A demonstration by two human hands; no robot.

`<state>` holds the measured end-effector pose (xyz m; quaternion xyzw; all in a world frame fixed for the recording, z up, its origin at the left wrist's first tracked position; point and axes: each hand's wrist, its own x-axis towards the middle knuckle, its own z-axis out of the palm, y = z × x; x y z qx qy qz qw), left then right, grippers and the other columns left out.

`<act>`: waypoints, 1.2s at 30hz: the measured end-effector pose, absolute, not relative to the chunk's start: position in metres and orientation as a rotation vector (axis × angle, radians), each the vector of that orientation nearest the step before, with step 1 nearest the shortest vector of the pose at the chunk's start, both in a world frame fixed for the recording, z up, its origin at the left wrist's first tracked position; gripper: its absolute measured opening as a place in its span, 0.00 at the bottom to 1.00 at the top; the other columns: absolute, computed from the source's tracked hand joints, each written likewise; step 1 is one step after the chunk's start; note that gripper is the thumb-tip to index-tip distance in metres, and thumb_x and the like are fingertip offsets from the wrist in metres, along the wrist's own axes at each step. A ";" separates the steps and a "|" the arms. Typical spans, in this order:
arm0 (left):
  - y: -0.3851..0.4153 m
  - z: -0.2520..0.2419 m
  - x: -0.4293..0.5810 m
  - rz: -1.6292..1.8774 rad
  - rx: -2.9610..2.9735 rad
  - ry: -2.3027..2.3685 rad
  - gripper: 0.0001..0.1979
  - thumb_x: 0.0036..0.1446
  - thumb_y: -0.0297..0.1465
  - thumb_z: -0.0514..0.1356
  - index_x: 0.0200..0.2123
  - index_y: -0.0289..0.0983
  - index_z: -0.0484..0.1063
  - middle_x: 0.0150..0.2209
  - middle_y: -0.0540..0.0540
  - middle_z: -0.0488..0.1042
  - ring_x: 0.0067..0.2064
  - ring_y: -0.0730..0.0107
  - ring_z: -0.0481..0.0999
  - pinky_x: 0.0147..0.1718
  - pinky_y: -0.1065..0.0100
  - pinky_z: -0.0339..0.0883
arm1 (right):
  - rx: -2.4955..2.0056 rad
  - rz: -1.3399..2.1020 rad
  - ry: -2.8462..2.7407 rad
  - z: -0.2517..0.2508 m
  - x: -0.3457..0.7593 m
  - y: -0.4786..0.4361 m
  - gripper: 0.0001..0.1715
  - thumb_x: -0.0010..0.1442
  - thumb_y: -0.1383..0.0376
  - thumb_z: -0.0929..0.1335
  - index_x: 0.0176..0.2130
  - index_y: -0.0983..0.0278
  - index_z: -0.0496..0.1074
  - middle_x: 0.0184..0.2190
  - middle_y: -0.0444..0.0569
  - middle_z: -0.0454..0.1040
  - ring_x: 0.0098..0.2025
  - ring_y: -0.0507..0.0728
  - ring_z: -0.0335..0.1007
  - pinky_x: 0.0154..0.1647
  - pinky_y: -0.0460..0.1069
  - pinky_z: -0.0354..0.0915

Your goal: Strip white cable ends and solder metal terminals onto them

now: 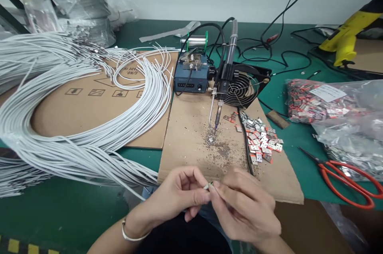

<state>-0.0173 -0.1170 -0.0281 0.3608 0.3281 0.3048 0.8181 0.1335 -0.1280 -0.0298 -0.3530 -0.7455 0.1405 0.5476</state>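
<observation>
Head view: The carton sheet (74, 114) under the white cable bundle (149, 104) bears inverted print reading "C/NO." and "MADE IN", plus a row of handling symbols. A white label (328, 92) on the bag of connectors (314, 106) has print too small to read; lettering on the blue control unit (190, 78) is likewise illegible. Left hand (181, 192): thumb and fingers clamped on a white cable end (206, 187). Right hand (243, 206): thumb and forefinger pinched together on its tip. The cable end is between both hands, over the cardboard mat's (188, 126) near edge, at the green counter (131, 34).
</observation>
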 end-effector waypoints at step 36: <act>-0.121 -0.024 -0.025 0.706 0.944 0.840 0.16 0.52 0.42 0.62 0.26 0.33 0.71 0.20 0.51 0.70 0.20 0.77 0.69 0.23 0.74 0.61 | -1.118 1.255 -1.754 -0.009 0.159 -0.118 0.03 0.55 0.66 0.70 0.29 0.61 0.75 0.22 0.44 0.69 0.23 0.51 0.60 0.21 0.46 0.56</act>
